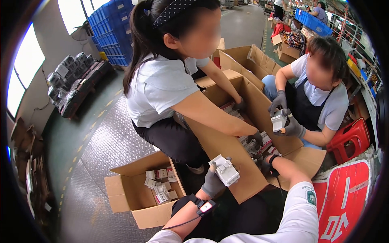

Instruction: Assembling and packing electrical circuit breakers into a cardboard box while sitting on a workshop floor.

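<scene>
My left hand (212,183), in a grey glove, is closed around a white circuit breaker (225,171) and holds it up beside the large cardboard box (221,150). My right hand (266,165), also gloved, reaches into that box at its near right corner; its fingers are hidden. Inside lie several white and red circuit breakers (265,139). Across from me, a person (162,89) has both arms in the same box, one gloved hand (255,141) close to my right hand. At the right, another person (320,89) holds a white breaker (278,120) in both gloved hands.
A smaller open cardboard box (127,190) with several breakers stands on the metal plate floor (97,170) at the left. Another open box (239,56) is behind the large one. To the right are a red stool (350,137) and a red-and-white sack (344,202). Blue crates (109,30) stand far left.
</scene>
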